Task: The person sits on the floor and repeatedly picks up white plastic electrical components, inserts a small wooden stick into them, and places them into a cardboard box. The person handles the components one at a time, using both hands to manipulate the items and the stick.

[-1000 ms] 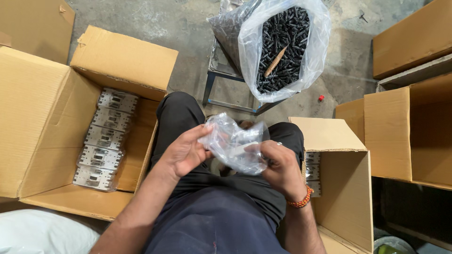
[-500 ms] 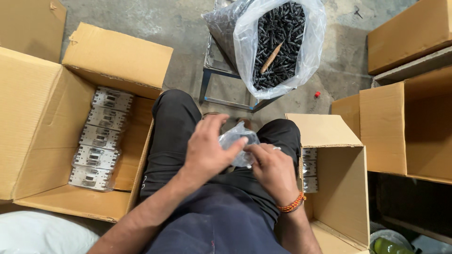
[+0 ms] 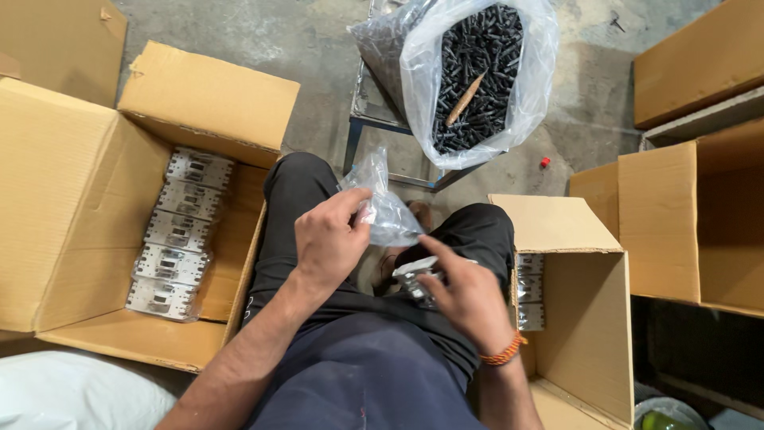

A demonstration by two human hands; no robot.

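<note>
I sit with my knees apart over a concrete floor. My left hand [image 3: 330,239] pinches a clear plastic bag [image 3: 386,209] that stands up from its fingers, above my lap. Just below and to the right, my right hand [image 3: 469,295] grips a small grey metal part [image 3: 418,275], partly hidden by the fingers. An orange thread band circles my right wrist. The bag's lower end reaches toward the part; whether they touch is unclear.
An open cardboard box [image 3: 87,231] at my left holds a row of bagged grey parts [image 3: 177,231]. Another open box [image 3: 585,318] at my right holds more such parts. A big clear sack of black screws [image 3: 477,72] rests on a metal stool ahead. More cartons stand at the right.
The crumpled bag held by both hands has come apart from the part: my left hand lifted the bag up and left, my right hand lowered with the metal part.
</note>
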